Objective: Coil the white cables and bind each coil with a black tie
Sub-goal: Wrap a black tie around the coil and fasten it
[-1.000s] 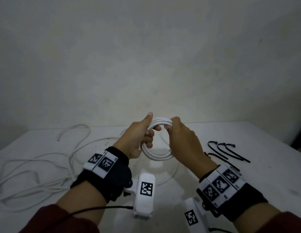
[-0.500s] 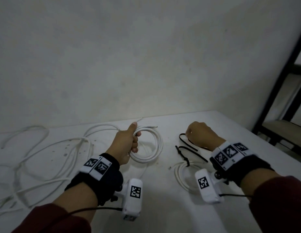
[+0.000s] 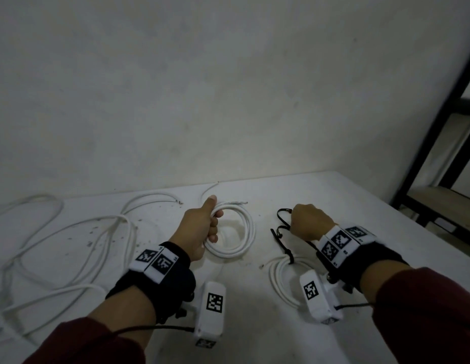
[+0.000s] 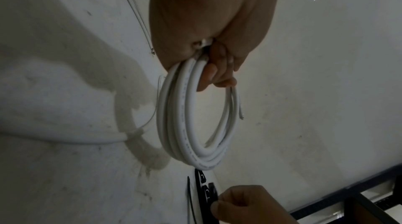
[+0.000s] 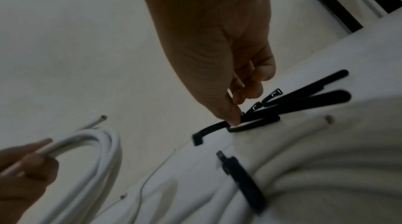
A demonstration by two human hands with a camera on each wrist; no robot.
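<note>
My left hand (image 3: 211,223) grips a freshly wound white cable coil (image 3: 245,232) at its left side, thumb up, just above the table. In the left wrist view the coil (image 4: 189,124) hangs from the curled fingers (image 4: 219,74). My right hand (image 3: 294,219) is down on a small pile of black ties (image 3: 281,215) to the right of the coil. Seen from the right wrist, thumb and fingers (image 5: 236,119) pinch one black tie (image 5: 215,127) at its bend, while the other ties (image 5: 304,97) lie beside it.
A second white coil (image 3: 278,279), bound with a black tie (image 3: 290,256), lies under my right wrist. Loose white cables (image 3: 71,245) sprawl over the left of the white table (image 3: 360,206). A dark shelf frame (image 3: 438,127) stands beyond the table's right edge.
My right hand let go of the coil and moved right onto the black ties. The left hand kept the coil and lowered it towards the table.
</note>
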